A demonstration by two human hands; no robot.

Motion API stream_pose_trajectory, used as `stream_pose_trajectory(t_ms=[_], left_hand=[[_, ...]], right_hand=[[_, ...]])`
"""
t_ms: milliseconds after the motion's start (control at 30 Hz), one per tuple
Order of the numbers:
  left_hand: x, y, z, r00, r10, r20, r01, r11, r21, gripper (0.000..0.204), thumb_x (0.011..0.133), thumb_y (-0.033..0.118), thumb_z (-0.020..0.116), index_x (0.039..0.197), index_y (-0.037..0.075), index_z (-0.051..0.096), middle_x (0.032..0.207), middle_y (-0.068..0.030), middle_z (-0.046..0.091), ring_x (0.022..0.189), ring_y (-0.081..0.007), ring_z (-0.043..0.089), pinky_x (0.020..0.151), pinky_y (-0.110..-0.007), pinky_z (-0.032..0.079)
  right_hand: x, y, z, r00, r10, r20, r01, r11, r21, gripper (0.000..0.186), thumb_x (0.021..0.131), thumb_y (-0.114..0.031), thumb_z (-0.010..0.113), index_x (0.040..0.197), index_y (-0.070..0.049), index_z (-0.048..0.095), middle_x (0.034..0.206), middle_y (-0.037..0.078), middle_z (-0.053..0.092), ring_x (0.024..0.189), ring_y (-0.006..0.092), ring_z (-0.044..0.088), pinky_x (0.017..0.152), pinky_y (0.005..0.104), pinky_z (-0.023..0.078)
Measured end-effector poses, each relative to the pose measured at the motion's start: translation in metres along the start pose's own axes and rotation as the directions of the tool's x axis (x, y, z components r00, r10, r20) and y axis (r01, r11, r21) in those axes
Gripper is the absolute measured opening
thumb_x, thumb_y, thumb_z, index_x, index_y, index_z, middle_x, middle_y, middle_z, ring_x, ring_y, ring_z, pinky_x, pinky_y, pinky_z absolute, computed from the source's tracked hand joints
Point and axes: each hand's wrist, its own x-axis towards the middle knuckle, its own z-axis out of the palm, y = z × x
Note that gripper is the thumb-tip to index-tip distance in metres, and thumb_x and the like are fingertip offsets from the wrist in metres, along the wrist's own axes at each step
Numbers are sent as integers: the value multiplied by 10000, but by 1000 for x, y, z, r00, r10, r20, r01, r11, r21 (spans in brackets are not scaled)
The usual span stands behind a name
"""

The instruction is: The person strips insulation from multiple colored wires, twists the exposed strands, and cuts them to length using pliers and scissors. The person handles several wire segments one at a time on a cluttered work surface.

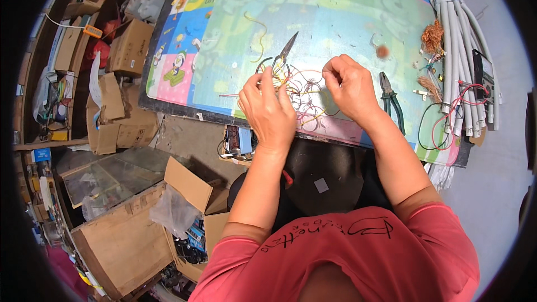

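Wires (299, 92), thin and tangled, lie mid-frame on the surface (347, 17); both hands pinch strands, left hand (268, 109) and right hand (349, 86) closed tight on them. Best to keep each strand taut and tease it apart slowly. Scissors (285, 53) lie just above, pliers (391, 100) right, hoses (461, 39) far right.

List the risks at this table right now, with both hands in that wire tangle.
1. The scissors lie with blades open beside the tangle of thin wires that the left hand and right hand pinch; a tug could drag them onto fingers.
2. Wire loops hang over the mat's near edge and may slide off.
3. The pliers lie close by the right wrist, easily knocked.
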Motion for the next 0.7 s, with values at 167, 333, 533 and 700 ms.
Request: stream_pose_trajectory(t_ms=[167, 333, 533, 700], left_hand=[[-17, 21, 7, 991, 29, 127, 23, 922, -386, 261, 793, -35, 620, 1053, -19, 634, 817, -147, 590, 726, -301, 578, 636, -369, 471], [-13, 15, 20, 971, -7, 238, 120, 879, -462, 193, 809, -30, 601, 996, -4, 644, 789, -152, 597, 670, -302, 582, 605, -373, 474], [-24, 1, 18, 955, 62, 290, 48, 933, -357, 210, 768, -18, 560, 968, -3, 622, 822, -171, 599, 717, -344, 614, 634, -407, 512], [-31, 3, 23, 935, 143, 326, -17, 932, -362, 136, 684, -27, 569, 816, 5, 579, 782, -139, 565, 676, -313, 623, 589, -398, 522]], right_hand=[[-4, -6, 4, 996, -86, 13, 87, 995, -45, 56, 789, -75, 626, 814, -49, 582, 767, 119, 569, 666, 357, 583, 569, 429, 468], [-6, -6, 2, 991, -109, 77, 107, 994, 36, 71, 793, -82, 630, 837, -56, 581, 777, 119, 560, 665, 356, 573, 570, 423, 468], [-6, -15, 5, 972, -189, 140, 202, 976, -83, 162, 763, -90, 652, 918, -71, 609, 884, 129, 570, 789, 341, 587, 673, 408, 481], [-8, -20, 3, 966, -174, 190, 209, 961, -179, 245, 750, -96, 680, 991, -69, 640, 1027, 141, 564, 927, 347, 562, 801, 411, 455]])
